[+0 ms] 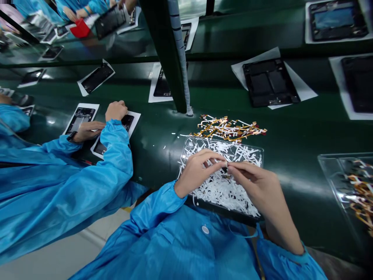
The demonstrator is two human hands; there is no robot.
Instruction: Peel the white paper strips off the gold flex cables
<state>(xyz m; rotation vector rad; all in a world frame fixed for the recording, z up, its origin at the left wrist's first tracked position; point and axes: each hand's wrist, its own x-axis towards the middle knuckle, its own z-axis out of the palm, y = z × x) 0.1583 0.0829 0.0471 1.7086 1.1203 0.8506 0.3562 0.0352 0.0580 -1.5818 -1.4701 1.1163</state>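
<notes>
Above a clear plastic tray full of white paper strips, my two hands meet fingertip to fingertip. My left hand is closed in a pinch at the meeting point. From the other side my right hand pinches at the same spot with thumb and forefinger. A small whitish piece shows between the fingertips; it is too small and covered to name. Just behind the tray lies a loose pile of orange-brown flex cables with white tabs.
At right stands another clear tray holding flex cables. Black device housings on white sheets lie along the green bench. A post rises behind the tray. At left a co-worker's sleeves and hands handle similar housings.
</notes>
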